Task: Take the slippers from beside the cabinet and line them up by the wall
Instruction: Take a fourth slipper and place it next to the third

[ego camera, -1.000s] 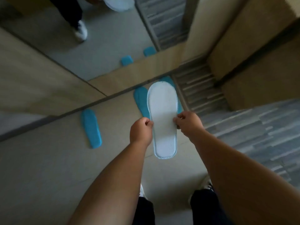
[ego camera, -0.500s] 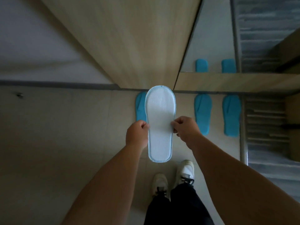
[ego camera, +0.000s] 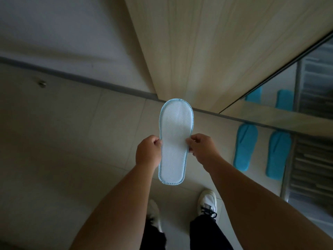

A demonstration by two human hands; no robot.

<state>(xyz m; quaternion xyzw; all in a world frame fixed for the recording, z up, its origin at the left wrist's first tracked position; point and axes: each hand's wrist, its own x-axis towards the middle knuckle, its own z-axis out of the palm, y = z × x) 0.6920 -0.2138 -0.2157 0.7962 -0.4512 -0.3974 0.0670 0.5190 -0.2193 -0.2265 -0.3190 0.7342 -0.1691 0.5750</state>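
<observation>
arms: bare forearms (ego camera: 115, 210), no sleeves
trousers: black trousers (ego camera: 209, 233)
shoes: white sneakers (ego camera: 207, 199), black laces

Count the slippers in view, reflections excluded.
3: one slipper held sole-up between both hands; two blue slippers on the floor at right, by the mirror. Another may hide behind it.

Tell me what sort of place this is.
Probably a hotel room or home entryway: thin disposable-style blue slippers lined up on a tiled floor, against a wooden cabinet with a mirrored panel beside it.
</observation>
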